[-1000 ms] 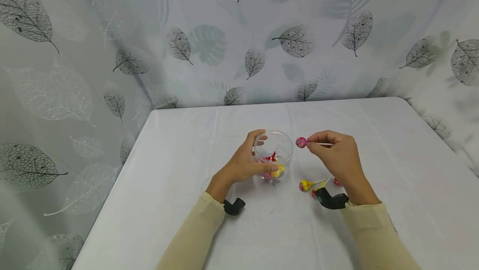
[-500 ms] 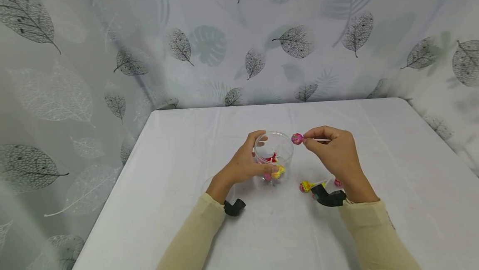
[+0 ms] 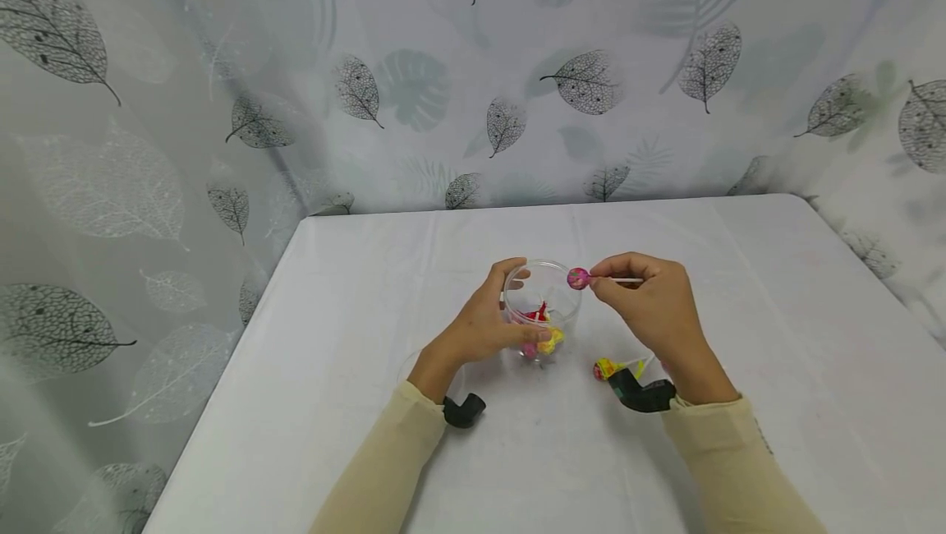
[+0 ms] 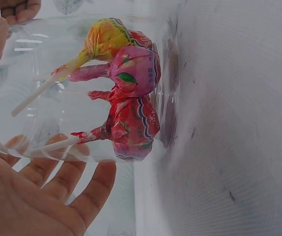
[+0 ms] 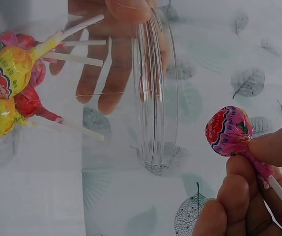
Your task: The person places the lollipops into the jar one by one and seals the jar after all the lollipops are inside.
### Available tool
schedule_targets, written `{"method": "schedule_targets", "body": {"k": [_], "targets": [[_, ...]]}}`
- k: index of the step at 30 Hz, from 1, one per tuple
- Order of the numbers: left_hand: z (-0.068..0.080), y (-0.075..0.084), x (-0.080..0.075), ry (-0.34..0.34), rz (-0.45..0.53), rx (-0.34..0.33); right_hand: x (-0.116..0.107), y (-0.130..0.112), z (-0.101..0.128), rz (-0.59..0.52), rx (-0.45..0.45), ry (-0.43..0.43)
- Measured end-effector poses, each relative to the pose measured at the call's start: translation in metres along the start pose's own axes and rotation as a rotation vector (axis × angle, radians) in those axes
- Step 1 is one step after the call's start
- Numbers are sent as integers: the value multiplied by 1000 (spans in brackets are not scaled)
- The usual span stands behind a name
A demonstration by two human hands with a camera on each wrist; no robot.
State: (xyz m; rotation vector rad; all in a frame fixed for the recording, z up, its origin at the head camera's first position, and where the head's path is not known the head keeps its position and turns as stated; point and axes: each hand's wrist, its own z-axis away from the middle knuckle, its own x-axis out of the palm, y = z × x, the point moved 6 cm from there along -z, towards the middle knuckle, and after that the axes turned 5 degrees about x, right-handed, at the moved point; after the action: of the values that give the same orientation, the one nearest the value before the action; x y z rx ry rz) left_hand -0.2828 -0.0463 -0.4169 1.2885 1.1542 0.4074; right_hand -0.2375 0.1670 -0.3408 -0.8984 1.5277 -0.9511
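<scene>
A clear plastic jar stands on the white table, its mouth uncovered. Inside lie several wrapped lollipops, yellow, pink and red, heads at the bottom and sticks toward the mouth. My left hand grips the jar from its left side, thumb in front and fingers behind. At the jar's right rim, my right hand pinches a pink lollipop just below its wrapped head, the stick pointing right. In the right wrist view that head is just outside the jar's mouth, apart from the rim.
A yellow-and-red lollipop lies on the table under the right wrist, partly covered by a black wrist mount. A clear round thing shows faintly behind the left wrist. A leaf-print curtain hangs beyond the table's back edge.
My right hand has moved left with the pink lollipop, bringing its head to the jar's rim. The left hand and the jar have stayed in place.
</scene>
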Motion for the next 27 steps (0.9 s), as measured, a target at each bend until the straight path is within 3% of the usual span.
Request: {"method": "schedule_targets", "body": {"k": [9,27], "targets": [[0,0,0,1,-3,5,8,-1,1,22,-79,-1],[-1,0,-1,1,-22,17,24,-2,4,35,-68,-36]]}}
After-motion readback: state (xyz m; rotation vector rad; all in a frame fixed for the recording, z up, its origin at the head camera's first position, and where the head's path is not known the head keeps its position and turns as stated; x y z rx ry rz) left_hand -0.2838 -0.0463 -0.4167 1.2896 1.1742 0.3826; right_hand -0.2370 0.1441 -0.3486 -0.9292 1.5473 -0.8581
